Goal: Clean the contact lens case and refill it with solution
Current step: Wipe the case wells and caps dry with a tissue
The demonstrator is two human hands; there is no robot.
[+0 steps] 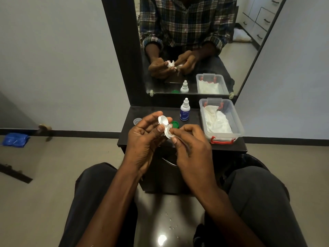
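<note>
A mirror (195, 41) stood beyond both hands, reflecting them and the person's plaid sleeves. Below it, a dark shelf (153, 111) lay under and beyond the hands. A clear box (236, 120) with red latches, holding white cloth (217, 120), sat on the shelf to the right of the right hand and beyond it. The left hand (142, 139) was raised above the shelf's near edge, its thumb and fingers curled round one end of the white case (165, 126). The right hand (192, 148), just beside the left, pinched the case's other end between thumb and forefinger; whether it also held a swab or tissue there could not be told. The case was thus held between the two hands, above the shelf, with both wells uncapped. A bottle (184, 112) with a blue label stood upright just beyond the right hand's fingers. A green cap (175, 124) lay on the shelf just behind the case, partly hidden by it. A clear cap (137, 120) lay on the shelf to the left of the left hand's fingertips.
</note>
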